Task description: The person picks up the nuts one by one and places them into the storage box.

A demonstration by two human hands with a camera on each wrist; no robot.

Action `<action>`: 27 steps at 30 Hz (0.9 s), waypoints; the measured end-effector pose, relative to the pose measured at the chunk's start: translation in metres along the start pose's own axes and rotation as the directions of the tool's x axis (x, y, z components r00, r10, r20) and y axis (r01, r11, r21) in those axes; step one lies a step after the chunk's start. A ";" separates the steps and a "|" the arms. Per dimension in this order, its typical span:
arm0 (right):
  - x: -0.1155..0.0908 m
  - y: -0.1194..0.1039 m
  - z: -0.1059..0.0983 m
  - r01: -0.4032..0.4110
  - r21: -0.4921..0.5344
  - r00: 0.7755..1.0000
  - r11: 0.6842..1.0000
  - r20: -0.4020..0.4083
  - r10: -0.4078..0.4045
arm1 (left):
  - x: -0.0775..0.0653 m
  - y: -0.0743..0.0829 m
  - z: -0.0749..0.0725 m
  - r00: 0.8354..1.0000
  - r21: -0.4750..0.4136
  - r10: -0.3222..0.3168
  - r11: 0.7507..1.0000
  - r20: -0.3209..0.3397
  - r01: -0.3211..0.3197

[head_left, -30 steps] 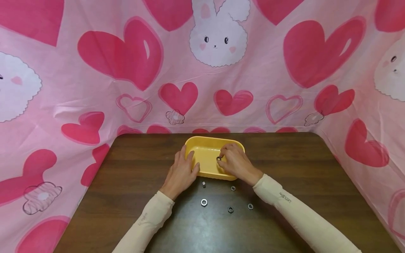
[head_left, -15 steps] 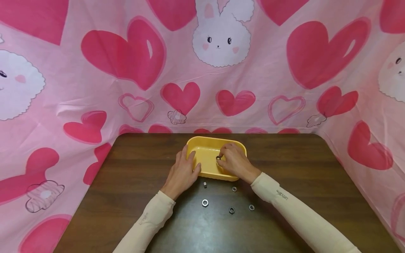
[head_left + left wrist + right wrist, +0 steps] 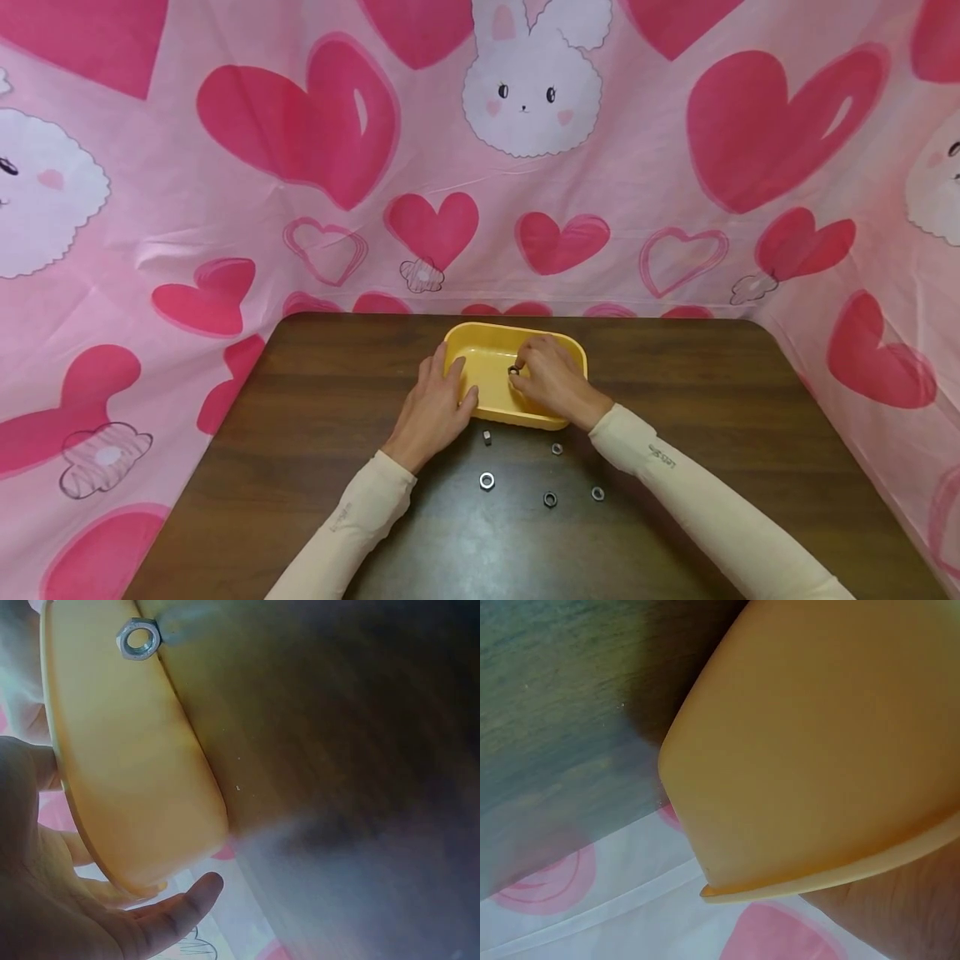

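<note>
1. Hex nut [image 3: 513,372]: small and dark, it is over the inside of the yellow tray [image 3: 486,382], right of the tray's middle. Whether it touches the tray floor cannot be told.
2. The right hand [image 3: 553,379] pinches this nut between thumb and forefinger, reaching in over the tray's near right corner. In the right wrist view the tray's outer wall hides the fingers.
3. The left hand [image 3: 431,412] holds the tray's near left corner: the thumb lies over the near rim, other fingers reach over the left end, and one finger extends outside the wall.
4. The tray is rounded at its corners and sits at the far side of the table, slightly right of its middle.
5. Five more nuts lie nearer than the tray. The upright nut [image 3: 487,437] stands on its side just beside the tray's near wall, its hole showing in the left wrist view. The small nut [image 3: 557,449] lies flat to its right. Nearer still, from left to right, are the bright silver nut [image 3: 487,481], the dark nut [image 3: 551,499] and the rightmost nut [image 3: 597,493], all flat and apart.
6. Cream sleeves [image 3: 697,482] with dark lettering cover both forearms.
7. The table [image 3: 337,392] has brown wood grain; pink cloth [image 3: 495,179] printed with hearts and rabbits rises behind it and at both sides.
</note>
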State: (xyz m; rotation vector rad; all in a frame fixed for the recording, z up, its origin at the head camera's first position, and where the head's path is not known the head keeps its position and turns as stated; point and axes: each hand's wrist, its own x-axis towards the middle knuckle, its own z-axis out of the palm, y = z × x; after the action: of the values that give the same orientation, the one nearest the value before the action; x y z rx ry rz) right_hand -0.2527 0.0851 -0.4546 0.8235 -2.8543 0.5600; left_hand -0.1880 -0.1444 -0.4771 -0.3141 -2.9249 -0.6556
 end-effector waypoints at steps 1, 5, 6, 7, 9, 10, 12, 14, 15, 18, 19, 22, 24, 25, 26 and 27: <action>0.001 0.000 0.000 0.002 0.000 1.000 1.000 0.001 -0.002 | 0.000 0.000 0.000 1.000 -0.001 0.000 1.000 0.002 0.000; 0.004 0.001 0.000 0.011 -0.012 1.000 1.000 0.005 -0.011 | 0.000 0.000 -0.001 1.000 -0.004 -0.003 1.000 0.006 0.003; 0.005 0.001 0.000 0.012 -0.014 1.000 1.000 0.007 -0.012 | 0.000 0.000 -0.001 1.000 -0.006 -0.002 1.000 0.005 0.002; 0.005 0.001 0.000 0.011 -0.015 1.000 1.000 0.010 -0.011 | 0.000 0.000 -0.001 1.000 -0.007 -0.002 1.000 0.006 0.002; 0.006 0.001 0.000 0.011 -0.014 1.000 1.000 0.017 -0.010 | 0.000 0.000 -0.001 1.000 -0.014 -0.006 1.000 0.008 0.006; 0.007 0.001 0.000 0.011 -0.013 1.000 1.000 0.020 -0.011 | 0.000 0.001 -0.001 1.000 -0.017 -0.008 1.000 0.009 0.008; 0.007 0.000 0.001 0.017 -0.016 1.000 1.000 0.024 -0.017 | 0.000 0.001 -0.001 1.000 -0.020 -0.015 1.000 0.013 0.015; 0.008 -0.001 0.002 0.023 -0.023 0.999 0.999 0.031 -0.022 | 0.000 0.000 -0.001 1.000 -0.020 -0.018 1.000 0.016 0.019; 0.008 -0.001 0.003 0.025 -0.028 0.999 0.999 0.035 -0.024 | 0.000 0.001 0.000 1.000 -0.020 -0.018 1.000 0.015 0.018; 0.010 -0.003 0.004 0.029 -0.044 0.998 0.999 0.051 -0.027 | 0.000 0.000 0.000 1.000 -0.018 -0.012 1.000 0.011 0.012; 0.010 -0.003 0.004 0.025 -0.042 0.998 0.999 0.059 -0.022 | 0.001 0.000 0.000 1.000 -0.017 -0.008 1.000 0.009 0.008; 0.011 -0.004 0.004 0.022 -0.041 0.997 0.999 0.077 -0.018 | 0.001 0.000 0.000 1.000 -0.011 -0.002 1.000 0.005 0.002; 0.013 -0.005 0.005 0.021 -0.031 0.996 0.999 0.087 -0.019 | 0.001 0.000 0.000 1.000 -0.008 0.000 1.000 0.005 0.000; 0.014 -0.005 0.005 0.022 -0.027 0.996 0.999 0.092 -0.019 | 0.000 0.000 -0.001 1.000 -0.007 0.000 1.000 0.005 0.000; 0.014 -0.005 0.005 0.023 -0.023 0.995 0.999 0.098 -0.020 | 0.000 0.000 -0.001 1.000 -0.008 -0.001 1.000 0.006 0.001; 0.015 -0.005 0.005 0.023 -0.018 0.994 1.000 0.104 -0.021 | 0.000 0.000 -0.001 1.000 -0.008 -0.001 1.000 0.007 0.001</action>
State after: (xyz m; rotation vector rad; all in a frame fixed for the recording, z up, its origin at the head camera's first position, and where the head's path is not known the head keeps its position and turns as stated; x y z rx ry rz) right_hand -0.2627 0.0718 -0.4548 0.9057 -2.9346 0.5003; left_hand -0.1884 -0.1448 -0.4764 -0.3161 -2.9301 -0.6674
